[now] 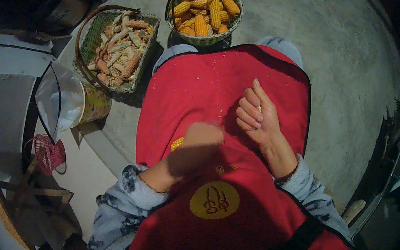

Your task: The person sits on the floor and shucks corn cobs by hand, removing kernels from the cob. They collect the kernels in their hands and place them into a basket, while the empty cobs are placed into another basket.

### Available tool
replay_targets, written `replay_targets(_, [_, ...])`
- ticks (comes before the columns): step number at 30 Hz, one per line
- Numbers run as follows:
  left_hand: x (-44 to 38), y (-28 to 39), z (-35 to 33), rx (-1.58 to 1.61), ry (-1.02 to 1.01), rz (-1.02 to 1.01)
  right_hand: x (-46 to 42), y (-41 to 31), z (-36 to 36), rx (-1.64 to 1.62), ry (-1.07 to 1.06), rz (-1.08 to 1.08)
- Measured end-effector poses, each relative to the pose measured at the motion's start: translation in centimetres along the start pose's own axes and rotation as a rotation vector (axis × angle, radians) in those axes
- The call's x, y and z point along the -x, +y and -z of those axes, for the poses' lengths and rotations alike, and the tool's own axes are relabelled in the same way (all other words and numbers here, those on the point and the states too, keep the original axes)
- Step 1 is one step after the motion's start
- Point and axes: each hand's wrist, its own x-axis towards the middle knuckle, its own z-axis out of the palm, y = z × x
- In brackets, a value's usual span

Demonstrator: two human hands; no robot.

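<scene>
My left hand, blurred and partly in shadow, is closed around a yellow corn cob. Only one end of that cob shows, to the left of the hand; the rest is hidden. To its right my right hand is held above the lap with the fingers curled in and the thumb pointing up. A small pale bit, apparently a corn kernel, peeks out by the thumb. Under both hands a red apron with black edging covers the lap, with tiny pale specks on it.
Ahead stands a round basket of yellow corn cobs. Left of it, a rectangular basket holds stripped cobs and loose kernels. A lined bin, a pink mesh basket and a wooden stool are at the left.
</scene>
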Motion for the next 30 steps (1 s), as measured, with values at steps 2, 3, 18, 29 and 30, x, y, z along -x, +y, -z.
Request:
replay_targets(2, [-0.5, 0.2, -1.2, -0.095, -0.066, 0.049, 0.1, -0.2, 0.6, -0.123, -0.026, -0.013])
replay_targets(3, [-0.7, 0.3, -1.5, -0.142, -0.101, 0.073, 0.1, -0.3, 0.6, -0.193, 0.011, -0.032])
replay_targets(18, [-1.9, 0.4, 5.0, 0.75, 0.236, 0.352, -0.2, 0.8, 1.0, -0.491, 0.185, 0.052])
replay_targets(29, [-3.9, -0.7, 3.2, 1.521, 0.595, 0.557, 1.1, -0.2, -1.3, -0.217, 0.041, -0.031])
replay_targets(30, [-3.9, -0.9, 1.8, 1.496, 0.519, 0.578, 1.1, -0.2, -1.6, -0.175, 0.04, -0.038])
